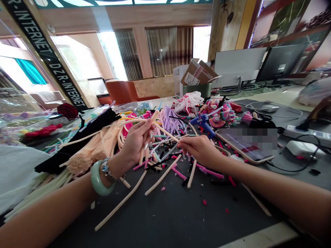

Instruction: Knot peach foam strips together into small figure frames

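Note:
Between the thumb and fingers of my left hand [137, 139] is a small bunch of cream pipe cleaners, bent and crossing at the fingertips. One cream pipe cleaner [167, 132] runs from that bunch across to my right hand [198, 146], whose thumb and fingers pinch its end. Both hands are raised over the dark table, and both are closed. Below them lie loose cream pipe cleaners [162, 175] and short pink pieces [179, 172]. Some stems hang beneath my left hand, and their exact hold is hidden by the fingers.
A blue glue gun [202, 124] and a phone [240, 146] lie beyond my right hand. Bundles of peach [100, 141], black [80, 137] and lilac pipe cleaners [170, 119] crowd the left and back. A power strip [310, 134] with cables sits at right. Scraps dot the dark table [176, 220].

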`<state>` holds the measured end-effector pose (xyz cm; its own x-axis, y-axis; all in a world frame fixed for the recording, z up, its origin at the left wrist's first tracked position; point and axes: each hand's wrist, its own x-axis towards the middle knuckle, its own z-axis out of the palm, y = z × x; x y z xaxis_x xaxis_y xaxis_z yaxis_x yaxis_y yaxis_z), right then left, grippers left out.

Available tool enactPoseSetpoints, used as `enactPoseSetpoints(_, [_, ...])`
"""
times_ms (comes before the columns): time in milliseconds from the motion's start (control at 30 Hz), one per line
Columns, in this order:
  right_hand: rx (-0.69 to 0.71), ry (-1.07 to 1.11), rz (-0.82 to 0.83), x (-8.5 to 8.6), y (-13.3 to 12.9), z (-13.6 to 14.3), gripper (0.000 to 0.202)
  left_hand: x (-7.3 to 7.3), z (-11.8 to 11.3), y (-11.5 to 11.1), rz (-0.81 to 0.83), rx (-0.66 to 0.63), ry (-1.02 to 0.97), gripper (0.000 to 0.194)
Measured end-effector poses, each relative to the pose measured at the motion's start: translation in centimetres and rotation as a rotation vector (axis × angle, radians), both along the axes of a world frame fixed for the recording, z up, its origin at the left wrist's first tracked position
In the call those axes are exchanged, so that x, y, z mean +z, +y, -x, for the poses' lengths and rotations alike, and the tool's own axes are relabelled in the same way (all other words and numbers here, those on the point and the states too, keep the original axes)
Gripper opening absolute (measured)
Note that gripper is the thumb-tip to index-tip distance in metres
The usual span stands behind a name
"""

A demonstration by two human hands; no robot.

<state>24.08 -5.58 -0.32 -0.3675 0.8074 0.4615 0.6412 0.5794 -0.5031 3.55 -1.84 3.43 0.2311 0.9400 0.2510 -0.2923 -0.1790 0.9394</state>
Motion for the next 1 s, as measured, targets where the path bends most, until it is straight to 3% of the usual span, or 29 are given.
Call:
enactPoseSetpoints(200, [-0.016,0.063,0.027,-0.6,0.2,-0.2,0.032,-0.8,-0.3,-0.1,0.01,0.013,0.015,0.023])
enactPoseSetpoints(300, [0.012,0.257,0.122,-0.6,0.1,-0.2,0.04,-0.7,-0.4,-0.6,0.069,-0.039,0.05,0.022])
enactPoseSetpoints(433, [0.238,0.672,0.402,-0.2,0.3,-0.5,0.068,-0.1,-0.8,-2.5,0.16,-0.275,0.217,0.024])
enactPoseSetpoints(567, [0.444,1.029,0.74,0.0,0.8,-0.9,0.064,0.0,-1.0,-4.2,0.123,-0.319,0.308,0.025])
enactPoseSetpoints(800, [0.631,0.925,0.927,-0.4,1.1,-1.0,0.051,-0.7,-1.2,-4.2,0.096,-0.303,0.492,0.031])
enactPoseSetpoints(1000, [0.641,0.954,1.015,-0.3,0.9,-1.2,0.055,-0.8,-1.0,-3.9,0.12,-0.411,0.597,0.033])
